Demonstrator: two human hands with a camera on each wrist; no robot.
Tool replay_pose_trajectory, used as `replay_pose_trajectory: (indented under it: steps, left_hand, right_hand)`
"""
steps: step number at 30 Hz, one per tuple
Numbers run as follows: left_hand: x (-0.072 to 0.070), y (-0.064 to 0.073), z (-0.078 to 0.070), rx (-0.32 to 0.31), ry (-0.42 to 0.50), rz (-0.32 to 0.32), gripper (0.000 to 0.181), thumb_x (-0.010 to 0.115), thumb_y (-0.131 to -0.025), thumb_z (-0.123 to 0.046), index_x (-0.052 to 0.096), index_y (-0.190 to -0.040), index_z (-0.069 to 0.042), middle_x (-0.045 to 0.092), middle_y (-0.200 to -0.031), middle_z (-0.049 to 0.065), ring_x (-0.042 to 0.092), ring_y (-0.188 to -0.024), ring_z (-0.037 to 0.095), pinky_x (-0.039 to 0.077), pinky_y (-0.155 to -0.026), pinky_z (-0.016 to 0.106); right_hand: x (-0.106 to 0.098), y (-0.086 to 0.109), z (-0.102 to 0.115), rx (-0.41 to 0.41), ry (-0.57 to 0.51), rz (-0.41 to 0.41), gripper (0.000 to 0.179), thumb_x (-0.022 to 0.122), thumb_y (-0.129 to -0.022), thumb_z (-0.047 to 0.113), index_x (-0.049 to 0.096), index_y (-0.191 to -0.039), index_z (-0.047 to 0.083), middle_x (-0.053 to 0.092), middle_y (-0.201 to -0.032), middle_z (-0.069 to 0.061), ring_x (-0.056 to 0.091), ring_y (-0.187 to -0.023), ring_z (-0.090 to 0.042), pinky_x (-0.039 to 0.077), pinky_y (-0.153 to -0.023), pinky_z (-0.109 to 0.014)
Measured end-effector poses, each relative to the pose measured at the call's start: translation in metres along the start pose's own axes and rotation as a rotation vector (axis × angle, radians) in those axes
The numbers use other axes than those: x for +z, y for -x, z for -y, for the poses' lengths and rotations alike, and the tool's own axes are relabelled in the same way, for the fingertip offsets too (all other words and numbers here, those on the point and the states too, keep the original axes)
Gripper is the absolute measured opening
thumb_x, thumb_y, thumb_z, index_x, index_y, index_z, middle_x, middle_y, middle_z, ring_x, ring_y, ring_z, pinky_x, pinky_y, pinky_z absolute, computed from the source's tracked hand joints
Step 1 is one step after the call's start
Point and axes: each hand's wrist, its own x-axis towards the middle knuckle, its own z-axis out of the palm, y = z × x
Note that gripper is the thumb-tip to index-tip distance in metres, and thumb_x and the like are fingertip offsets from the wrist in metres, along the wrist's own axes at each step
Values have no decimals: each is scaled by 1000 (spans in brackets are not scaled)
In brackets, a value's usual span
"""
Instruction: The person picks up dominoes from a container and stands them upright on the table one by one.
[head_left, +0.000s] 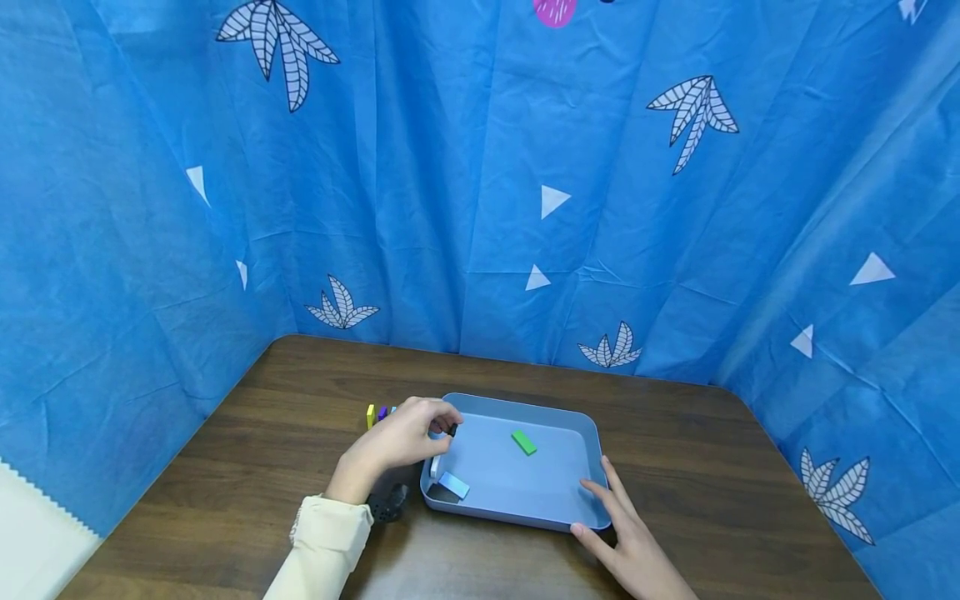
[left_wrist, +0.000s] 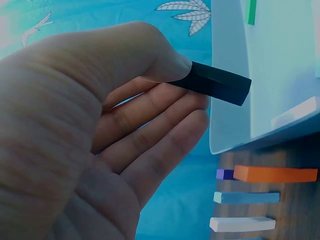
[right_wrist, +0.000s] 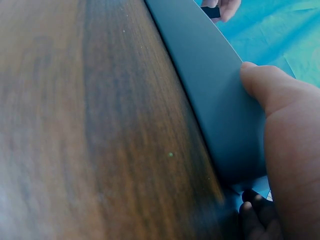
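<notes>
My left hand (head_left: 401, 437) pinches a small black block (left_wrist: 220, 85) between thumb and fingers, above the left side of a shallow blue-grey tray (head_left: 510, 487). Inside that tray lie a green block (head_left: 523, 442) near the middle, a light blue block (head_left: 454, 484) in the front left corner and a white block (head_left: 435, 467) along the left wall. At the tray's front right corner is my right hand (head_left: 628, 537), fingers spread. Its thumb touches the outer wall in the right wrist view; the other fingers are mostly hidden there.
Left of the tray several blocks stand on the wooden table (head_left: 225, 500), partly behind my left hand: yellow (head_left: 371, 417), purple (head_left: 382, 412), orange (left_wrist: 275, 174), light blue (left_wrist: 247, 198) and white (left_wrist: 242, 224). A blue patterned curtain (head_left: 427, 208) borders the table's back and sides.
</notes>
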Motion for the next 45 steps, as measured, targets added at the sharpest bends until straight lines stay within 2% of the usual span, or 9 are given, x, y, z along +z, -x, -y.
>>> replay_pose_trajectory:
  steps: [8, 16, 21, 25, 30, 34, 38, 45]
  left_hand:
    - [-9, 4, 5, -22, 1, -40, 23, 68, -82, -6, 69, -105, -8, 69, -97, 1, 65, -86, 16, 57, -76, 31]
    - [-18, 8, 11, -24, 4, -69, 21, 70, -82, -5, 69, -103, -9, 68, -92, 0, 63, -82, 15, 57, -76, 38]
    - [-22, 9, 15, -36, 4, -80, 22, 68, -82, -5, 69, -105, -8, 69, -95, 2, 62, -82, 12, 57, -75, 34]
    - [-25, 11, 18, -17, -18, -98, 22, 67, -81, -4, 70, -103, -6, 69, -93, 4, 63, -81, 13, 55, -72, 29]
    - [-29, 13, 23, -21, -12, -114, 20, 67, -81, -5, 70, -100, -7, 68, -90, 0, 61, -78, 10, 55, -70, 29]
    - [-31, 15, 26, -30, -10, -107, 21, 67, -80, -5, 70, -100, -5, 68, -89, 2, 60, -78, 13, 55, -71, 32]
    - [-31, 16, 29, -50, -24, -95, 20, 67, -79, -3, 70, -99, -5, 68, -87, 2, 59, -77, 12, 53, -69, 27]
    - [-32, 18, 32, -133, -19, -55, 20, 69, -77, -1, 70, -97, -4, 67, -85, 0, 60, -77, 12, 53, -70, 25]
  right_hand:
    - [-1, -2, 0, 17, -3, 22, 69, 54, -87, 63, 38, -144, 28, -8, -162, 6, 11, -148, -32, 28, -106, -66]
    - [-1, -2, 1, 21, -6, 32, 69, 54, -88, 62, 38, -144, 27, -8, -162, 4, 11, -147, -33, 27, -107, -66]
    - [-1, -2, 2, 18, -4, 30, 70, 55, -88, 62, 38, -145, 26, -7, -163, 3, 11, -147, -35, 26, -107, -67]
    - [-1, -1, 2, 9, 7, 23, 69, 55, -88, 61, 38, -145, 26, -6, -163, 2, 12, -147, -34, 28, -106, -66]
    - [-1, -1, 2, 11, 3, 24, 70, 55, -88, 61, 37, -145, 27, -6, -162, 4, 12, -147, -33, 28, -107, -65]
    - [-1, -1, 2, 15, 1, 22, 70, 55, -88, 61, 37, -145, 27, -7, -162, 5, 11, -148, -33, 28, -107, -66]
    - [-1, 0, 1, 14, 1, 18, 69, 55, -88, 61, 37, -145, 27, -7, -162, 6, 11, -148, -33, 28, -107, -66]
    - [-1, 0, 2, 5, -16, 16, 67, 55, -89, 59, 37, -145, 28, -6, -162, 6, 12, -148, -32, 30, -106, -64]
